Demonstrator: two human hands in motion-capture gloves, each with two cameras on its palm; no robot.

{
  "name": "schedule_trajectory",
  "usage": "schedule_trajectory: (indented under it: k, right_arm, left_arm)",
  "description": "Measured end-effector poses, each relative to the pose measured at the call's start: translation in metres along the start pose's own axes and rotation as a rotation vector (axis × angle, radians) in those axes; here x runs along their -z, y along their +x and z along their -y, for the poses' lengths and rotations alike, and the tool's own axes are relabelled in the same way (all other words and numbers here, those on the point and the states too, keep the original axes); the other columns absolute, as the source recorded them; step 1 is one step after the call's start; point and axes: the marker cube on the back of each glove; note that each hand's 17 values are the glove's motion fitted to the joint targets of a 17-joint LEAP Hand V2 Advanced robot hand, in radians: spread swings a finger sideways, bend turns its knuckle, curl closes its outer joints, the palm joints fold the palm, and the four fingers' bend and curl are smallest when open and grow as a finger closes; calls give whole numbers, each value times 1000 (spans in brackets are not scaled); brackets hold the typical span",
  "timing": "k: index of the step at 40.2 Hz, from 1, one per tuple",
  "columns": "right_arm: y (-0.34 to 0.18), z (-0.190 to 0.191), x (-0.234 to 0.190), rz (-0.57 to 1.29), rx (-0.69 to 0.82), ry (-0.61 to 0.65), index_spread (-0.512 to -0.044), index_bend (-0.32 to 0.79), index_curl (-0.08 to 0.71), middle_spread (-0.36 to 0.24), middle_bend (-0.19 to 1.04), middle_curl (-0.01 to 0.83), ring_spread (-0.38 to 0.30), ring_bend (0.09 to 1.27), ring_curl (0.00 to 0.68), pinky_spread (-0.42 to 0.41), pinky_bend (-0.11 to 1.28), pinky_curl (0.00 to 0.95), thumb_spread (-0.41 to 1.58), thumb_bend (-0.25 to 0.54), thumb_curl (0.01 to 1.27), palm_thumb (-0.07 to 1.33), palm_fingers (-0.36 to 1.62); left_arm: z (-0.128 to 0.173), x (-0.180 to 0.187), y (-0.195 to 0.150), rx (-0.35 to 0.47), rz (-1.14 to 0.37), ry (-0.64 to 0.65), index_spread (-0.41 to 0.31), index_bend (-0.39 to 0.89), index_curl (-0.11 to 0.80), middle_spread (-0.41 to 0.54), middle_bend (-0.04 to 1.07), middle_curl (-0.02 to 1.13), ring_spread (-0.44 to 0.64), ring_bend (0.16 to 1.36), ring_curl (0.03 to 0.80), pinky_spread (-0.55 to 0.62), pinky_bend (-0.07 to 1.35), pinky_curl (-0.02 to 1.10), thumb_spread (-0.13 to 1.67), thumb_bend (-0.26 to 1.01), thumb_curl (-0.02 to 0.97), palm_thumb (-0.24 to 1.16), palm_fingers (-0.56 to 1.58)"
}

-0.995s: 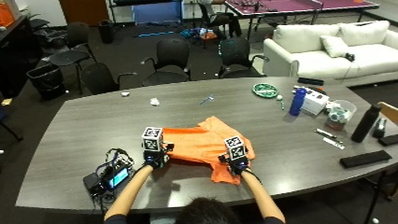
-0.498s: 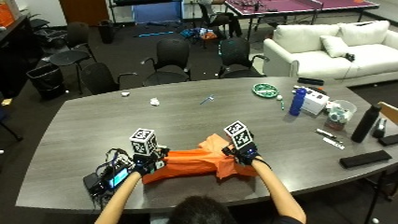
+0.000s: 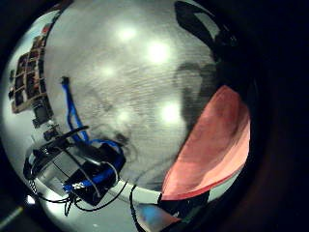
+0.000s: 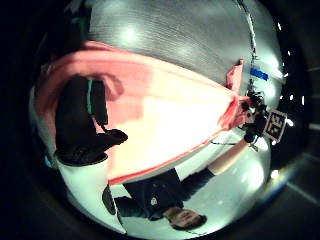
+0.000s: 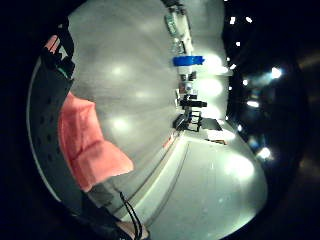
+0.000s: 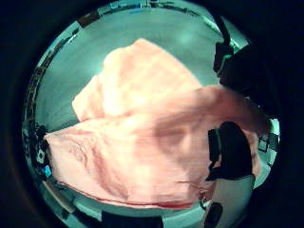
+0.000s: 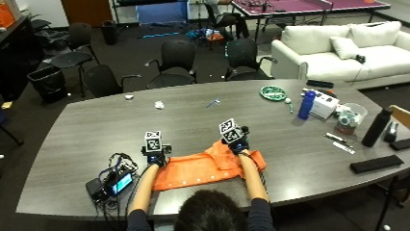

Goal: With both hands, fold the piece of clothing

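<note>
Both hands have carried the cloth's near edge away from the person since a second ago, when it lay spread wider. Now the left hand (image 7: 157, 158) pinches one corner of the orange garment (image 7: 205, 166) and the right hand (image 7: 238, 143) grips the other, lifted higher, just below the frame's centre. On the grey surface (image 7: 192, 120) the garment lies as a doubled band; one fold looks nearly done, further folds remain.
</note>
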Motion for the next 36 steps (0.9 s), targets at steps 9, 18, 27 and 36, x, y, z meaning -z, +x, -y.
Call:
schedule_trajectory:
  k: [9, 18, 27, 36]
  right_arm:
    - [73, -35, -13, -9, -123, -39, -300, 69, 334, -246, 189, 469, -262, 473, 433, -336, 548, 381, 939, -49, 537, 894, 1049]
    - [113, -56, -64, 273, -256, -155, -259, 52, 278, -130, 162, 441, -140, 461, 431, -101, 543, 387, 1124, -85, 402, 534, 767]
    - [128, -63, -132, 585, -435, -281, -205, 0, 199, -55, 176, 414, -79, 549, 432, -17, 659, 399, 1166, -26, 360, 427, 728]
    - [110, -47, -138, 668, -436, -123, -192, -43, 99, -68, 251, 430, -127, 621, 428, -151, 799, 407, 1181, 38, 396, 609, 859]
  left_arm:
    - [-18, 11, 19, -46, 43, 90, -170, 70, 461, -99, 94, 387, -113, 372, 446, -210, 415, 489, 1169, -30, 543, 612, 775]
    - [-71, 3, 30, -144, -29, 128, -145, 141, 420, -52, 126, 352, -51, 399, 435, -164, 439, 479, 1265, -22, 481, 530, 702]
    - [-45, -60, 19, -88, -47, 79, -91, 161, 419, 71, 90, 316, 201, 408, 432, 126, 330, 454, 1324, -47, 396, 347, 256]
    - [-37, -92, 18, -23, 30, 65, -62, 200, 420, 129, 131, 272, 372, 406, 384, 335, 290, 399, 1346, -33, 327, 194, 104]
